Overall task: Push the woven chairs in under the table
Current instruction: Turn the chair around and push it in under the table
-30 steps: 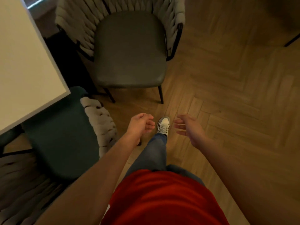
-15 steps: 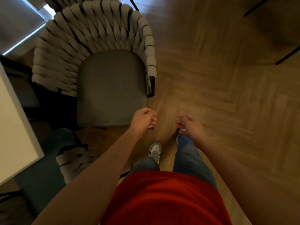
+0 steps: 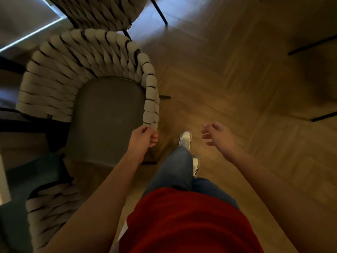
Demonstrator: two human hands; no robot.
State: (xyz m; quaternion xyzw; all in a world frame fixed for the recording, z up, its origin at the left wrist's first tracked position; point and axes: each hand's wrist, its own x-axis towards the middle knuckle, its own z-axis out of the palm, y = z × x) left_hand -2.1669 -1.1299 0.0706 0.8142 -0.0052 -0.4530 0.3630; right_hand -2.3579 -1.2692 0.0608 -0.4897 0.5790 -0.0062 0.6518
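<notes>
A woven chair (image 3: 87, 57) with a thick cream rope back and a grey seat (image 3: 107, 117) stands left of centre, its seat facing me. My left hand (image 3: 143, 136) is loosely closed right at the front end of the chair's right armrest (image 3: 151, 99); I cannot tell whether it touches the rope. My right hand (image 3: 218, 136) hangs over the wooden floor to the right of the chair, fingers apart and holding nothing. A second woven chair (image 3: 49, 209) with a teal seat sits at the lower left, beside a sliver of the white table (image 3: 4, 181).
A third woven chair (image 3: 102, 11) stands behind the grey-seated one at the top. Thin black furniture legs (image 3: 311, 45) cross the upper right. My legs and shoes (image 3: 185, 138) are on the herringbone floor (image 3: 246, 84) between my hands.
I have walked forward, so the grey-seated chair is closer and lower in view and the table has slid off to the left. My left hand now sits at the armrest's end.
</notes>
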